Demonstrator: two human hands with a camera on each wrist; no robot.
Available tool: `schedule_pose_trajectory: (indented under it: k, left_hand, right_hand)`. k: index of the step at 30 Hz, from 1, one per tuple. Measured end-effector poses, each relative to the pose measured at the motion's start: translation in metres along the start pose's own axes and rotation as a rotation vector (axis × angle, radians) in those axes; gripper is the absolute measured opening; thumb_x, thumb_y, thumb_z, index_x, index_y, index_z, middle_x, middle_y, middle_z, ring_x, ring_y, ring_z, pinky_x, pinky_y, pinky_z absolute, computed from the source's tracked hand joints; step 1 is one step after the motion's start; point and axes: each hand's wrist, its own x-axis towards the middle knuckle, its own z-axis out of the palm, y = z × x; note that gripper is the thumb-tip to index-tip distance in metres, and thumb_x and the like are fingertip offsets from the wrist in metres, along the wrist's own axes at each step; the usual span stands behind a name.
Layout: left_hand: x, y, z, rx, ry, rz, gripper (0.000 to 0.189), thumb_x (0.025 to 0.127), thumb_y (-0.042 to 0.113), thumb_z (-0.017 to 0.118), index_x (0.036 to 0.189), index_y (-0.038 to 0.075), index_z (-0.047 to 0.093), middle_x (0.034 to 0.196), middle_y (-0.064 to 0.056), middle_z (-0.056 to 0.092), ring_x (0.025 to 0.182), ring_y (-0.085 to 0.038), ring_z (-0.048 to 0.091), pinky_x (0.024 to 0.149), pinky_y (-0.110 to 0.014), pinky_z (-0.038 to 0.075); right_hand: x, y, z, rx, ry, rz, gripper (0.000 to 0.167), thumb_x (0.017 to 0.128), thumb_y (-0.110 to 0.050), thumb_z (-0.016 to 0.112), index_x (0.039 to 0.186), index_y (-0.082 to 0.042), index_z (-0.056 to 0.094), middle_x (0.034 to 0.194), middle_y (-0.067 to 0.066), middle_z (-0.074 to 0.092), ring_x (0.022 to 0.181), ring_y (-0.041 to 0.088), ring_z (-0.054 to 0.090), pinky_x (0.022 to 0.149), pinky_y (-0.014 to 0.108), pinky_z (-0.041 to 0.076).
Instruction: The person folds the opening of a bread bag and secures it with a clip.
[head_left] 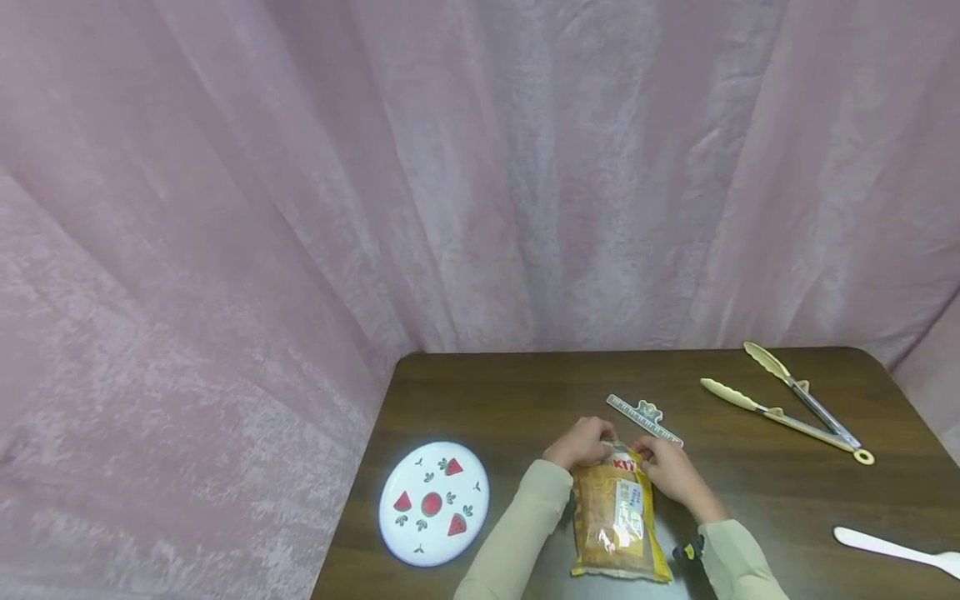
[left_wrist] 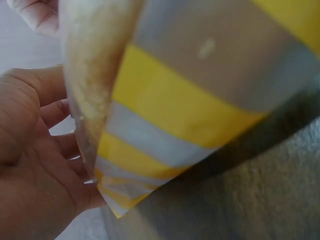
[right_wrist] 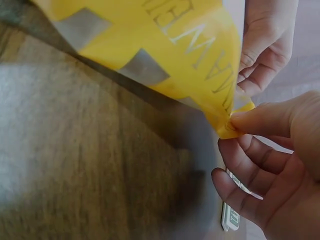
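A bread bag (head_left: 611,521), yellow and clear plastic with a red KIT label and a white sticker, lies on the table with its top toward the far side. My left hand (head_left: 581,443) holds the bag's top left part; in the left wrist view the fingers (left_wrist: 65,145) go behind the plastic edge and their tips are hidden. At the top right, my right hand (head_left: 667,471) pinches the yellow corner between thumb and index finger, as the right wrist view shows. Brown bread shows through the plastic. Just beyond both hands lies a long ruler-patterned clip (head_left: 645,419).
To the left is a round white plate (head_left: 433,546) with watermelon drawings. Spread tongs (head_left: 813,429) with cream tips lie at the far right. A white plastic spatula-like utensil (head_left: 888,547) rests near the right edge. Pink curtains (head_left: 525,208) hang behind the dark wooden table (head_left: 517,392).
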Motion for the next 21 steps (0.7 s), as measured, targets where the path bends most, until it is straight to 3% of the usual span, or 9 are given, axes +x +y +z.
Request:
schedule_pose_trajectory:
  k: [8,14,17,21]
  left_hand:
    - [-0.0005,0.001,-0.0017,-0.032,-0.001,-0.017,0.016,0.085,0.006,0.07,0.089,0.021,0.068,0.085,0.011,0.061,0.08,-0.005,0.055,0.071,-0.021,0.046]
    - [-0.0028,0.0028,-0.0051,-0.033,-0.016,-0.01,0.016,0.087,0.006,0.071,0.083,0.021,0.065,0.085,0.008,0.062,0.079,-0.006,0.055,0.07,-0.021,0.045]
    - [-0.0032,0.0038,-0.0064,-0.042,-0.023,-0.023,0.016,0.089,0.007,0.071,0.082,0.02,0.065,0.086,0.007,0.063,0.079,-0.006,0.055,0.071,-0.021,0.045]
    - [-0.002,0.0028,-0.0035,-0.051,-0.014,-0.029,0.018,0.089,0.005,0.071,0.081,0.02,0.065,0.084,0.008,0.062,0.08,-0.005,0.055,0.072,-0.021,0.045]
  right_hand:
    - [-0.0008,-0.0002,0.0004,0.017,0.022,-0.019,0.018,0.078,0.009,0.07,0.09,-0.003,0.07,0.08,0.0,0.067,0.073,0.013,0.06,0.068,0.032,0.051]
    - [-0.0025,-0.0024,-0.0015,0.124,-0.027,-0.009,0.009,0.084,0.001,0.075,0.092,-0.001,0.07,0.08,0.002,0.067,0.071,0.012,0.06,0.064,0.029,0.05]
    - [-0.0022,-0.0029,-0.0031,0.141,-0.035,0.025,0.006,0.092,-0.006,0.07,0.094,0.0,0.071,0.085,0.005,0.069,0.076,0.014,0.061,0.068,0.031,0.05]
    - [-0.0005,0.0013,-0.005,0.143,-0.061,0.025,0.019,0.1,-0.007,0.059,0.087,0.0,0.071,0.079,0.005,0.066,0.07,0.011,0.055,0.065,0.03,0.046]
